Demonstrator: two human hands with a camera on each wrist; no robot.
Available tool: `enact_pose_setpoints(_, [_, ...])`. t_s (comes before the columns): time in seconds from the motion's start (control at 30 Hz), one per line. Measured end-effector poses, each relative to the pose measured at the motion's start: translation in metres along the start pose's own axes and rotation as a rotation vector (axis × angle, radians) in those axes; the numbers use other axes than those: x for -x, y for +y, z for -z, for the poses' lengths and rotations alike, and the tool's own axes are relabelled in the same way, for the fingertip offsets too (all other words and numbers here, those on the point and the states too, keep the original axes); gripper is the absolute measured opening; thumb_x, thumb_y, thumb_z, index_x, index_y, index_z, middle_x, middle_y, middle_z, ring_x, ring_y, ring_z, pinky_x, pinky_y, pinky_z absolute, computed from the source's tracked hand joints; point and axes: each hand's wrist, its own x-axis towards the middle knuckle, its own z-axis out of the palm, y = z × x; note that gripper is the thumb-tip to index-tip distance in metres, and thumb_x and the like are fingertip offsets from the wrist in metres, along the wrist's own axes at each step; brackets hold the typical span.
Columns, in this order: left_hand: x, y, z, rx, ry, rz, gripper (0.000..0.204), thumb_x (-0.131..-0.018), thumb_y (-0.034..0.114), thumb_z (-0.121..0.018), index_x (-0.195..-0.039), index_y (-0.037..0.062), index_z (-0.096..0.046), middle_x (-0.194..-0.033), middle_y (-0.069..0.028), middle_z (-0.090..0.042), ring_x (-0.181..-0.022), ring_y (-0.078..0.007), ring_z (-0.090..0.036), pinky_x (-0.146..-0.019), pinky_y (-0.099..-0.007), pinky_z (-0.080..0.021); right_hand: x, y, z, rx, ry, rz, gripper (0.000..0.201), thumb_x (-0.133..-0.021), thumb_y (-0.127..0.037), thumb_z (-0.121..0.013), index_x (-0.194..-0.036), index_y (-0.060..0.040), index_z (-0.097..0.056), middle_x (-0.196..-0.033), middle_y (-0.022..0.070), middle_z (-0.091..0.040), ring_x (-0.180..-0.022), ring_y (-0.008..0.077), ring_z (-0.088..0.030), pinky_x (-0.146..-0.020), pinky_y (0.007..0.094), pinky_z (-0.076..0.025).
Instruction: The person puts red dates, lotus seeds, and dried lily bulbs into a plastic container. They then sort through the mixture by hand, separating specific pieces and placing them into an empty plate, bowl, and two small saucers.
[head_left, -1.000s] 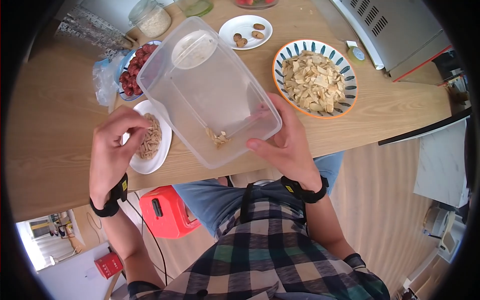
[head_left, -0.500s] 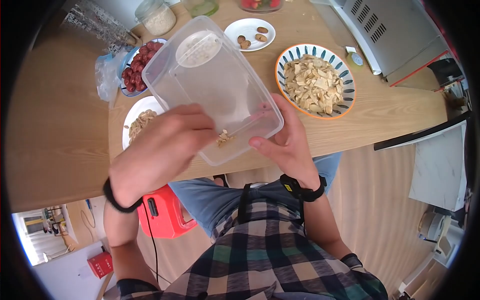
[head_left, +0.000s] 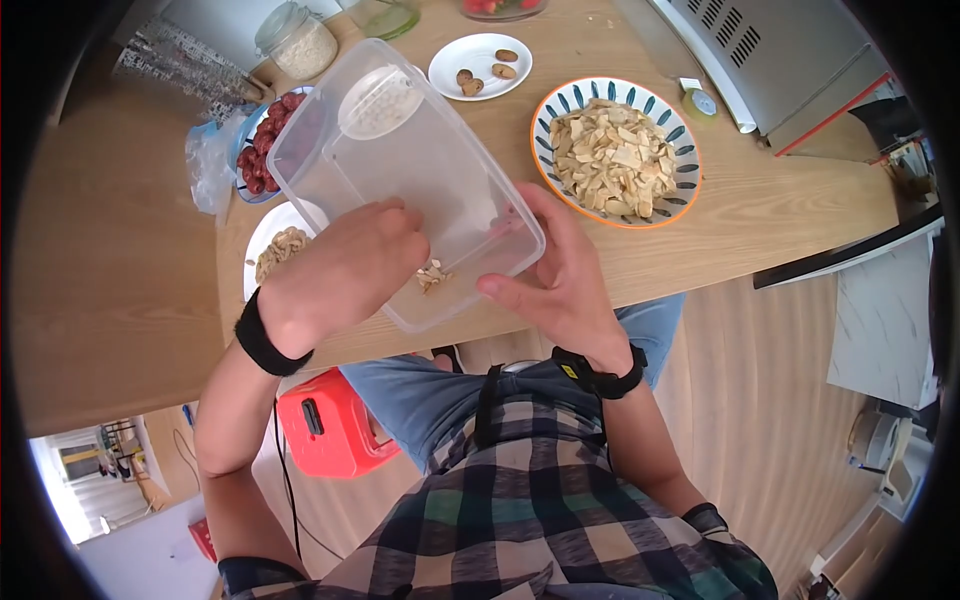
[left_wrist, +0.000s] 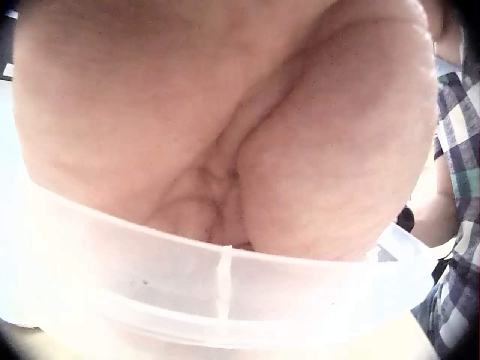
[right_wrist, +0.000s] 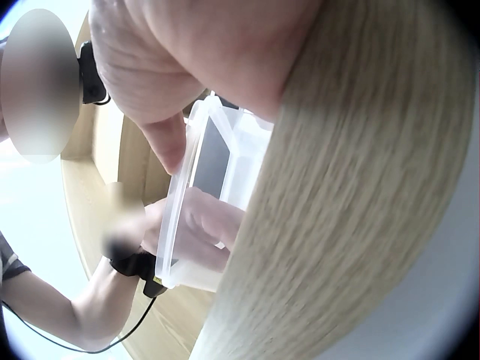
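A clear plastic box (head_left: 420,180) is tilted over the table's near side. My right hand (head_left: 560,275) holds its right rim, thumb on the near side and fingers behind the wall. My left hand (head_left: 345,255) reaches over the left rim with its fingers bent inside the box. In the right wrist view the left fingers (right_wrist: 206,225) show through the plastic; I cannot tell whether they hold anything. Small pale flakes (head_left: 432,275) lie in the near corner. Beside the left hand, a white plate (head_left: 262,232) bears pale, elongated pieces (head_left: 282,250), partly covered by the wrist.
An orange-rimmed bowl (head_left: 540,130) of pale dried slices stands to the right. Behind are a white plate (head_left: 447,62) with several brown pieces, a plate of red dates (head_left: 262,150) and a glass jar (head_left: 298,45). A grey appliance (head_left: 760,60) sits at the right back.
My left hand has moved right, from the white plate of pale pieces into the plastic box. The right hand keeps its hold on the box, which has shifted only slightly in view.
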Motion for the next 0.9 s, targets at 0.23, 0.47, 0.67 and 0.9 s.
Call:
enact_pose_setpoints(0.23, [-0.003, 0.001, -0.001, 0.032, -0.122, -0.016, 0.011, -0.077, 0.001, -0.061, -0.087, -0.0039, -0.063, -0.095, -0.0190, -0.060, -0.098, -0.0378, -0.058, -0.087, -0.0440, -0.050, 0.000, 0.001, -0.001, -0.034, -0.001, -0.011, 0.088, -0.080, -0.011, -0.087, -0.148, 0.0050, -0.034, -0.138, 0.0162, -0.043, -0.131, 0.0274, -0.054, -0.106, 0.0405, -0.054])
enact_pose_setpoints(0.47, [-0.002, -0.002, -0.005, 0.067, -0.120, -0.053, 0.013, -0.080, 0.003, -0.060, -0.092, -0.0016, -0.063, -0.095, -0.0165, -0.061, -0.097, -0.0363, -0.058, -0.087, -0.0428, -0.049, -0.001, 0.001, -0.001, -0.049, -0.012, -0.004, 0.088, -0.080, -0.012, -0.087, -0.148, 0.0061, -0.035, -0.138, 0.0161, -0.044, -0.130, 0.0268, -0.055, -0.105, 0.0397, -0.055])
enact_pose_setpoints(0.67, [-0.003, -0.005, -0.003, 0.075, -0.224, -0.007, 0.014, -0.085, 0.009, -0.059, -0.095, -0.0006, -0.063, -0.095, -0.0154, -0.061, -0.098, -0.0357, -0.058, -0.088, -0.0428, -0.049, 0.000, -0.001, -0.001, -0.007, -0.010, -0.010, 0.088, -0.079, -0.012, -0.088, -0.148, 0.0061, -0.036, -0.138, 0.0172, -0.046, -0.130, 0.0271, -0.055, -0.104, 0.0390, -0.055])
enact_pose_setpoints(0.9, [0.000, -0.007, -0.005, 0.071, -0.128, -0.041, 0.010, -0.091, 0.010, -0.055, -0.091, 0.0016, -0.060, -0.095, -0.0163, -0.062, -0.096, -0.0355, -0.060, -0.087, -0.0423, -0.049, -0.001, -0.001, -0.002, 0.011, -0.012, -0.010, 0.088, -0.079, -0.011, -0.087, -0.148, 0.0058, -0.035, -0.138, 0.0174, -0.047, -0.129, 0.0259, -0.056, -0.103, 0.0386, -0.055])
